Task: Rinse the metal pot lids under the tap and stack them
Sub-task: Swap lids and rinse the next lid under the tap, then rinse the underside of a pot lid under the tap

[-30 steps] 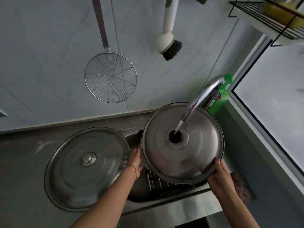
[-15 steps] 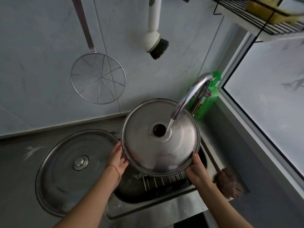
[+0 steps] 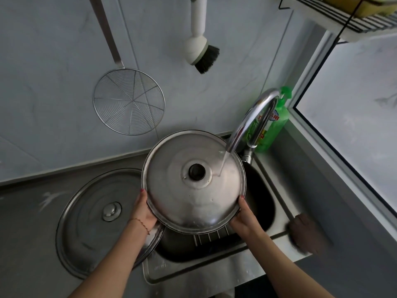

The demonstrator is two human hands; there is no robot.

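We look down at a steel sink (image 3: 277, 196), our landmark here. Most of its basin is hidden beneath a round, domed metal lid (image 3: 193, 196) that we hold above it; only a dark crescent of basin and a few bars of a wire rack (image 3: 211, 235) show under the lid's near edge. Our left hand (image 3: 142, 214) grips the lid's left rim and our right hand (image 3: 241, 216) its right rim, fingers curled under the edge and largely out of sight, thumbs on top. The lid is dull brushed steel with a raised centre disc and a dark round knob or hole; we cannot tell which. A curved chrome tap (image 3: 251, 123) rises behind the sink, and its thin stream lands on the lid right of centre.

Left of the sink, a larger, flatter steel lid (image 3: 90, 224) with a small shiny knob lies on the grey counter, its right edge covered by our left forearm and the held lid. Behind the tap stands a green bottle (image 3: 274, 125), partly masked by it. Right of the sink sits a brown, blurred lump (image 3: 306, 235), hard to identify. On the wall behind hang a wire skimmer (image 3: 129, 102) and a white brush (image 3: 200, 45), both handles cut off at the top
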